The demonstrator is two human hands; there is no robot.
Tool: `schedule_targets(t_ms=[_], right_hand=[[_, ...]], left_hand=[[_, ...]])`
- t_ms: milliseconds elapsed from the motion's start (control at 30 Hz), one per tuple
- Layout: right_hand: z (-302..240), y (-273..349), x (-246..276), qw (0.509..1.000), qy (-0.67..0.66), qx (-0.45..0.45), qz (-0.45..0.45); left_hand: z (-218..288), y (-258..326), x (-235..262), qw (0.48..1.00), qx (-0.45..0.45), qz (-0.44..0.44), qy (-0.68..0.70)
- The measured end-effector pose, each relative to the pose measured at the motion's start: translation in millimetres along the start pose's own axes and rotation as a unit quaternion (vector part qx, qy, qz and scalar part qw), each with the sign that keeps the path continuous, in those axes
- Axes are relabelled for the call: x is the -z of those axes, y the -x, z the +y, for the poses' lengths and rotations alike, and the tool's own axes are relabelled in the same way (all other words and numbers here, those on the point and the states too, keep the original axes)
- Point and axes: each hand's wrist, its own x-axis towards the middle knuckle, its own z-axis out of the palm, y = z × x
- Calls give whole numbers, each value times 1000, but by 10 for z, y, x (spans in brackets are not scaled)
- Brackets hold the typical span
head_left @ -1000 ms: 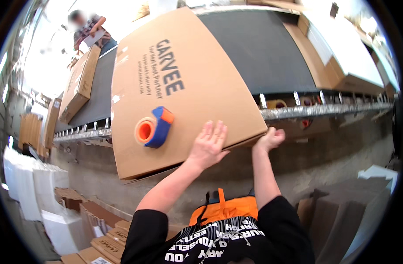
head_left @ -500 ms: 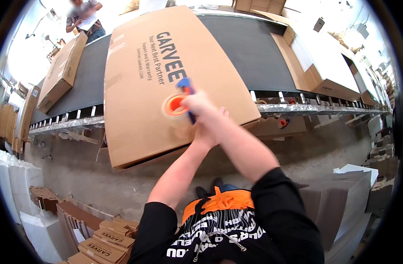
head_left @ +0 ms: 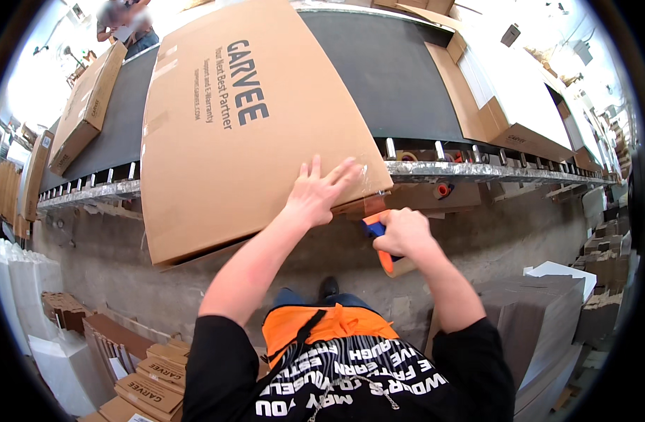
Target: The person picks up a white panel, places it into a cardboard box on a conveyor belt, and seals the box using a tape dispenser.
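A large flat cardboard box (head_left: 217,162) lies across the conveyor, its near edge overhanging the frame. My left hand (head_left: 317,193) presses on its top near the close right corner, fingers spread. Just off that corner, my right hand (head_left: 405,233) grips the handle of a blue and orange tape dispenser (head_left: 374,226). A strip of clear tape (head_left: 368,181) sits on the corner and appears to run down over the edge toward the dispenser. My fingers partly hide the handle and roll.
The dark conveyor belt (head_left: 378,70) runs behind the box, with metal rollers along its near rail (head_left: 477,171). An open carton (head_left: 495,119) stands to the right, a closed box (head_left: 90,105) to the left. Stacked cardboard (head_left: 150,383) and grey sheets (head_left: 519,316) flank me. Another person (head_left: 129,28) stands far left.
My hands have parted. The tape dispenser has moved right and toward me, from above the box to beyond its near edge. My left hand now lies spread on the box.
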Motion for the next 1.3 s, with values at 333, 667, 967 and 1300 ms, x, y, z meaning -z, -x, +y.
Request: schedule_targets(t_ms=[333,667,967,1300], right_hand=[[-219,-393,-1641,989,-45,-70,-122],[-3088,479,-28,958,-101,131,233],[-4193,450,-224,996,51,70,-32],[-3395,-26,-2205,993,-59,97,-40]], left_hand=[[-502,618,25,994,10,-106,-14],[-2388,3466,-632,994,42,90,39],[-2497,3521,-697,980,50,128,143],[-2615,3506,-760,983,24,147,106]])
